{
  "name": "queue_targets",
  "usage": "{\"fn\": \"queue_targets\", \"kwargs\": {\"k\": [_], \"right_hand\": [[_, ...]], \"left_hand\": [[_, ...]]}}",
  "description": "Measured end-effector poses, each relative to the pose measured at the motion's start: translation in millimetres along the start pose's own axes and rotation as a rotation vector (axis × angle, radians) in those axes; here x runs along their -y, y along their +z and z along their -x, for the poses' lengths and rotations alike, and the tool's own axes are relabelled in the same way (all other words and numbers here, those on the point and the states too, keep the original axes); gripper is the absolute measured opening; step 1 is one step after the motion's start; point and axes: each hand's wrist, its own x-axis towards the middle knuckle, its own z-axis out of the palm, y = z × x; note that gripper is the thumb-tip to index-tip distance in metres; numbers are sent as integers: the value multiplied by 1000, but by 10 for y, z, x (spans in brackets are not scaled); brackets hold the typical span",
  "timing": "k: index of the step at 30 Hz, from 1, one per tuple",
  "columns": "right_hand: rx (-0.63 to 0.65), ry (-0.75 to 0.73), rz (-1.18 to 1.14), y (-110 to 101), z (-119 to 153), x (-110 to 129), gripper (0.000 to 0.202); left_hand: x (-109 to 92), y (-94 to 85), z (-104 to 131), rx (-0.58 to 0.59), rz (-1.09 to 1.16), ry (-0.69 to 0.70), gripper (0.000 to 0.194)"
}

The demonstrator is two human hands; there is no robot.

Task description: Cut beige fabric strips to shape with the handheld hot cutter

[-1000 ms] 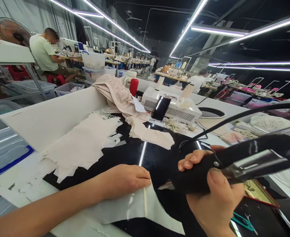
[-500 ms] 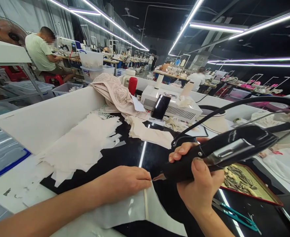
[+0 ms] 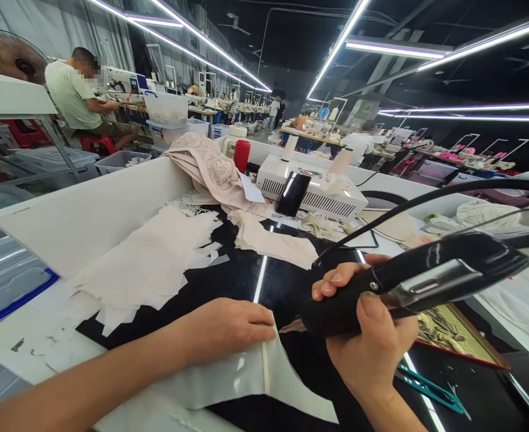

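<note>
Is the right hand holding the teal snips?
No, the teal snips lie on the black tabletop, and the right hand grips a black handheld tool.

Black handheld tool, white fabric

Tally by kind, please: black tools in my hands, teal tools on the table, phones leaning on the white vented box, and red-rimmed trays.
Black tool: 1
Teal tool: 1
Phone: 1
Red-rimmed tray: 1
Total: 4

No text, label, brand, number or sign can be read on anything in view.
</note>
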Motion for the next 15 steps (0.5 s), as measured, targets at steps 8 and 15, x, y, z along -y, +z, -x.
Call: {"fn": "queue_targets", "kwargs": {"k": [8, 15], "right_hand": [[-13, 21, 51, 2, 65, -8, 34], [-22, 17, 13, -31, 41, 131, 37]], "left_hand": [[23, 5, 18, 4, -10, 2, 19], [-1, -48, -20, 12, -41, 38, 15]]}}
